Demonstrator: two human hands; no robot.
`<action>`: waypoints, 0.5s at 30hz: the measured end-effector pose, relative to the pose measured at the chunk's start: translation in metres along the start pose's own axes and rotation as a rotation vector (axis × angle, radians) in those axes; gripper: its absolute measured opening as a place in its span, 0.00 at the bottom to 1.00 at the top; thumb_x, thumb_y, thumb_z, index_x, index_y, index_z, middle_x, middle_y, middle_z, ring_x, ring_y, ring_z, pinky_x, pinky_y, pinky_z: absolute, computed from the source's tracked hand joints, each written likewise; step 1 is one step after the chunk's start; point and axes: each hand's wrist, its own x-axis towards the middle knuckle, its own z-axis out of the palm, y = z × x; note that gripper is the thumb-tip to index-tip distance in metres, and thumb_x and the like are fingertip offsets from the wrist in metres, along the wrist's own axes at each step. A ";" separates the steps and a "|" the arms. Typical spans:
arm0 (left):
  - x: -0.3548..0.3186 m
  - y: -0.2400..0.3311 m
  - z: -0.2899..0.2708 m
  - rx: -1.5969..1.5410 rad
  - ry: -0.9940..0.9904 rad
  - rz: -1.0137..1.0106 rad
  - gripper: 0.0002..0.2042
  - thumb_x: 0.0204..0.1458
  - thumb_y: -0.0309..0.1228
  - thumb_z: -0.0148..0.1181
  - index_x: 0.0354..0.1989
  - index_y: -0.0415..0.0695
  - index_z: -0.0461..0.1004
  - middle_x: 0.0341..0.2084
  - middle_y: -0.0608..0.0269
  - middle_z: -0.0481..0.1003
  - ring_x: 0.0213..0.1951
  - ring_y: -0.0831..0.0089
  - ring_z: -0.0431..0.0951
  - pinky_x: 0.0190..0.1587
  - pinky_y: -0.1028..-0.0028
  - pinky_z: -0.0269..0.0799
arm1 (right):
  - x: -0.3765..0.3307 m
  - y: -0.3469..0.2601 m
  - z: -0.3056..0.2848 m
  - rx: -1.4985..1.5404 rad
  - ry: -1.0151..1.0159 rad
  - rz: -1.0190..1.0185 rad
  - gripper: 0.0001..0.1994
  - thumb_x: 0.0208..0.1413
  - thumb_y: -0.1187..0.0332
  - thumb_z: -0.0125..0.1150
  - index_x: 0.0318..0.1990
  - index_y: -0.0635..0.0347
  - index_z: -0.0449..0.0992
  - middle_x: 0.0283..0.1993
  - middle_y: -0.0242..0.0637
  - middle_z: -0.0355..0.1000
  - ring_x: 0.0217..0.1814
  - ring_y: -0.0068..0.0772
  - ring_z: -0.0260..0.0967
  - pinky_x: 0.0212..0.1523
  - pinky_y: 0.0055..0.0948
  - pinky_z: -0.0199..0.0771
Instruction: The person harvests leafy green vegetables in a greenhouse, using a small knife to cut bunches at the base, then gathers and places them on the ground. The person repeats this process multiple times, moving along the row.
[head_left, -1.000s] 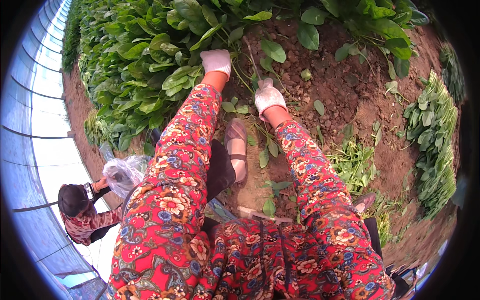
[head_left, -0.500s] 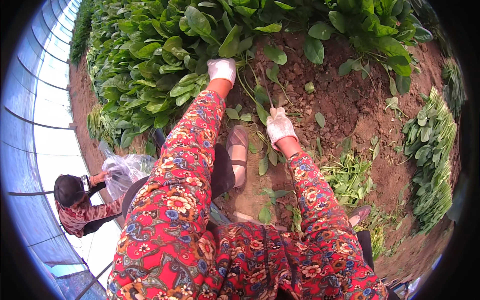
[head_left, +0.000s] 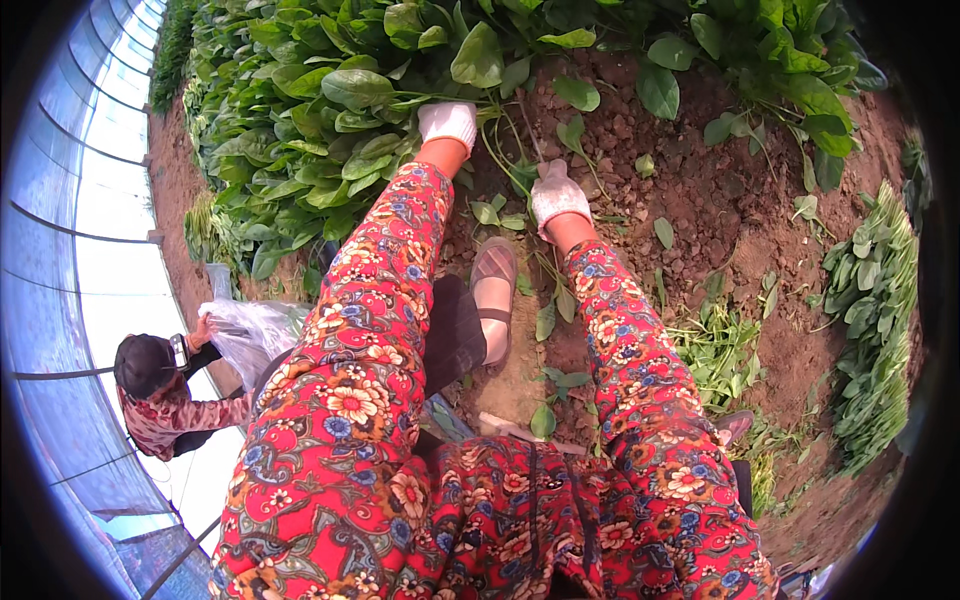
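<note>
My left hand (head_left: 447, 122), in a white knit glove, is closed at the edge of the leafy spinach (head_left: 350, 150). Its fingers are partly hidden among leaves and stems. To its right, my right hand (head_left: 559, 195) wears a soil-stained white glove and grips a thin-bladed tool (head_left: 530, 128) with a light handle. The blade points away from me, close beside the stems at the bed's edge; its far end is hard to make out. Loose stems and leaves (head_left: 497, 213) lie on the soil between and below my hands.
Brown crumbly soil (head_left: 690, 205) spreads to the right. A neat row of cut spinach (head_left: 870, 330) lies far right, and a loose leaf pile (head_left: 720, 355) lies beside my right forearm. My shoe (head_left: 493, 295) stands between my arms. At left a person (head_left: 160, 390) handles a clear plastic bag (head_left: 245, 335).
My right hand has moved forward with the tool, closer to the stems by my left hand. My left hand has shifted slightly forward. The whole view has swung a little.
</note>
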 end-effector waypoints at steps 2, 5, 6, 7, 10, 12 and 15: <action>0.000 -0.007 -0.005 -0.035 0.000 0.068 0.10 0.54 0.32 0.57 0.39 0.47 0.84 0.37 0.53 0.83 0.40 0.55 0.84 0.39 0.57 0.78 | -0.002 0.006 -0.009 0.021 0.020 -0.042 0.19 0.64 0.62 0.49 0.56 0.68 0.62 0.52 0.61 0.75 0.56 0.62 0.73 0.55 0.51 0.73; -0.006 -0.015 -0.012 -0.195 -0.080 0.197 0.12 0.53 0.35 0.57 0.44 0.51 0.82 0.39 0.52 0.82 0.41 0.52 0.83 0.42 0.57 0.78 | -0.029 0.036 -0.020 0.129 0.116 -0.088 0.20 0.63 0.61 0.53 0.56 0.65 0.62 0.54 0.62 0.74 0.56 0.63 0.72 0.55 0.51 0.72; -0.006 -0.019 -0.019 -0.254 -0.141 0.223 0.14 0.52 0.37 0.57 0.47 0.52 0.81 0.39 0.51 0.82 0.42 0.51 0.82 0.43 0.57 0.77 | -0.045 0.048 -0.020 0.273 0.176 -0.102 0.19 0.63 0.61 0.54 0.55 0.64 0.62 0.55 0.61 0.73 0.57 0.64 0.71 0.55 0.50 0.72; -0.006 -0.021 -0.027 -0.314 -0.187 0.259 0.17 0.51 0.38 0.58 0.49 0.53 0.80 0.39 0.50 0.81 0.42 0.50 0.81 0.45 0.58 0.76 | -0.061 0.065 -0.026 0.294 0.146 -0.051 0.20 0.64 0.61 0.55 0.55 0.64 0.62 0.55 0.59 0.73 0.57 0.63 0.71 0.55 0.49 0.72; -0.022 -0.021 -0.048 -0.530 -0.238 0.461 0.21 0.50 0.40 0.64 0.51 0.45 0.78 0.40 0.49 0.81 0.43 0.55 0.81 0.47 0.64 0.74 | -0.115 0.110 -0.030 0.384 0.192 0.078 0.21 0.64 0.61 0.56 0.58 0.63 0.62 0.54 0.60 0.74 0.57 0.63 0.71 0.56 0.48 0.72; -0.037 -0.024 -0.068 -0.666 -0.313 0.488 0.20 0.52 0.37 0.65 0.52 0.42 0.78 0.40 0.56 0.82 0.42 0.69 0.79 0.48 0.69 0.73 | -0.149 0.126 -0.032 0.332 0.213 0.050 0.23 0.63 0.58 0.56 0.58 0.62 0.63 0.52 0.62 0.74 0.55 0.65 0.72 0.54 0.50 0.72; -0.072 -0.027 -0.093 -1.011 -0.475 0.531 0.22 0.53 0.38 0.69 0.54 0.40 0.77 0.39 0.68 0.80 0.42 0.79 0.75 0.50 0.75 0.72 | -0.182 0.136 -0.041 -0.046 0.044 0.172 0.27 0.61 0.50 0.56 0.59 0.61 0.64 0.54 0.57 0.73 0.56 0.61 0.72 0.55 0.49 0.73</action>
